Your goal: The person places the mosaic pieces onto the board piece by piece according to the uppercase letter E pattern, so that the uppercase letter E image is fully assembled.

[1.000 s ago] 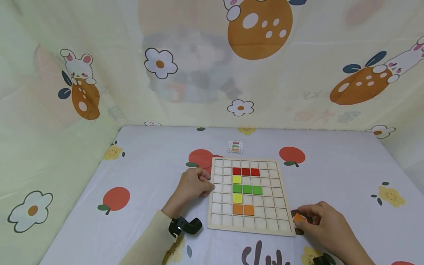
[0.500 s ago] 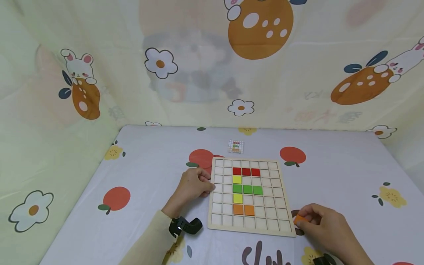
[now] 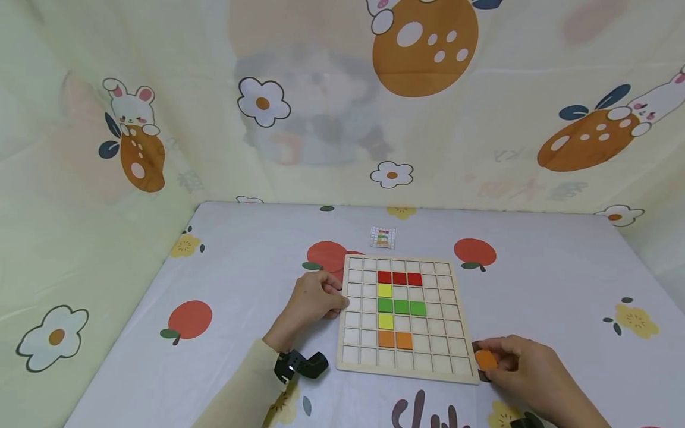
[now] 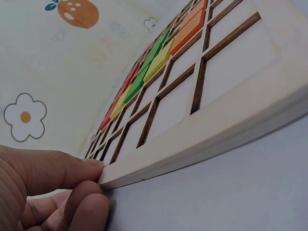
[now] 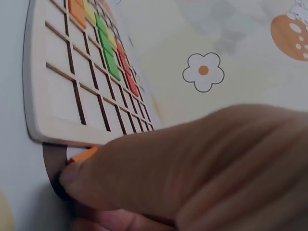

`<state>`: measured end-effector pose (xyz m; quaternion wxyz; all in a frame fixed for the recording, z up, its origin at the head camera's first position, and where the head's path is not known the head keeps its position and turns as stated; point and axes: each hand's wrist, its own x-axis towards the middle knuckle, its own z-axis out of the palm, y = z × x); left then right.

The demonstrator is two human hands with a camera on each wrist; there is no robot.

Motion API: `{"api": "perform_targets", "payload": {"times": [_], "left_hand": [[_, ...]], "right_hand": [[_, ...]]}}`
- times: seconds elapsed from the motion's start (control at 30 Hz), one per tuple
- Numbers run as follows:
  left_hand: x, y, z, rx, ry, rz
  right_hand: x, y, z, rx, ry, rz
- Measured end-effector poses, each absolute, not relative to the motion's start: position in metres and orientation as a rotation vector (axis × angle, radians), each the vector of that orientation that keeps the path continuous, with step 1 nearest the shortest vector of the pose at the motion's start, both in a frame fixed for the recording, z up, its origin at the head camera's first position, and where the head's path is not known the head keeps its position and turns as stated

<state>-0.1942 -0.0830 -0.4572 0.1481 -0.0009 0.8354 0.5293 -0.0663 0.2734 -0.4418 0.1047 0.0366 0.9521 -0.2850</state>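
Observation:
A wooden grid board (image 3: 355, 368) lies on the table. Three red tiles (image 3: 399, 278), two yellow tiles (image 3: 385, 290), three green tiles (image 3: 401, 307) and two orange tiles (image 3: 395, 339) sit in its cells. At the board's left edge, my left hand (image 3: 313, 297) pinches the rim, with the thumb on top in the left wrist view. My right hand (image 3: 527, 368), just beyond the lower right corner, holds a loose orange tile (image 3: 486, 359) between thumb and fingers. In the right wrist view the thumb hides most of that tile (image 5: 84, 154).
A small card (image 3: 382, 238) with a coloured grid pattern lies behind the board. The white tablecloth (image 3: 257, 249) has printed fruit and flowers. Printed fabric (image 3: 321, 196) hangs behind and at the sides. A black strap device (image 3: 301, 365) is on my left wrist.
The orange tile in my right hand has turned, and more of its flat face shows now. My left hand stays at the board's edge. The head view has shifted slightly.

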Motion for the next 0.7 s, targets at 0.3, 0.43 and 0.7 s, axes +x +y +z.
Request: {"api": "perform_targets", "payload": {"times": [0.3, 0.43, 0.7], "left_hand": [[-0.194, -0.083, -0.457, 0.0, 2.403, 1.517], [-0.194, -0.083, -0.456, -0.006, 2.397, 1.52], [-0.194, -0.083, -0.456, 0.005, 2.392, 1.528]], "right_hand": [[-0.069, 0.274, -0.44, 0.056, 2.848, -0.754], [-0.068, 0.271, -0.437, 0.036, 2.94, -0.79], [-0.071, 0.251, -0.431, -0.107, 3.016, -0.976]]}}
